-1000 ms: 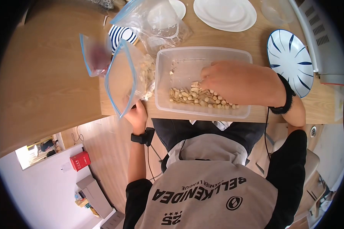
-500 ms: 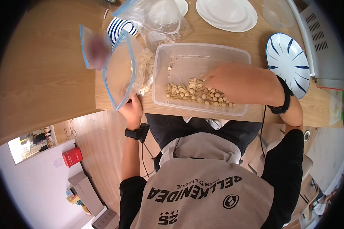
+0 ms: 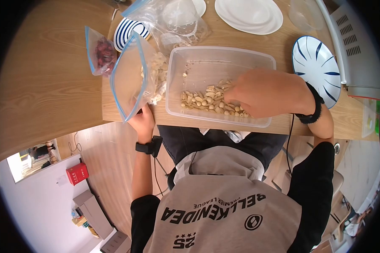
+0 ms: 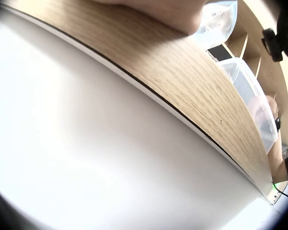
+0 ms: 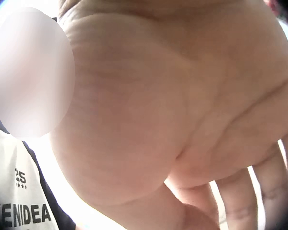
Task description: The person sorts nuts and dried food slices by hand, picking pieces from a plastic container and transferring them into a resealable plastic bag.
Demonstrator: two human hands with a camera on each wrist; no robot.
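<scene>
A clear plastic container point(image 3: 207, 69) lies along the table's front edge; pale round seeds and flat slices point(image 3: 204, 99) are gathered along its near side. My right hand point(image 3: 264, 92) reaches into it from the right, over the pieces. In the right wrist view the palm point(image 5: 182, 96) fills the picture, with gaps between several fingers; the fingertips and anything between them are hidden. Left of the container, my left hand point(image 3: 142, 123) grips the lower edge of a blue-edged zip bag point(image 3: 128, 78) with pale flakes inside. The left wrist view shows part of that hand point(image 4: 168, 12) above the tabletop.
Farther left stands a zip bag of dark red pieces point(image 3: 104, 55), beside a blue-striped plate point(image 3: 131, 31). Another clear bag point(image 3: 169, 33) lies behind the container. White plates point(image 3: 249, 14) are at the back, an oval blue-lined plate point(image 3: 316, 67) and a white appliance point(image 3: 354, 46) at the right.
The right hand has shifted slightly nearer the container's front, over the seeds. The view has moved a little; the left hand keeps its grip on the bag.
</scene>
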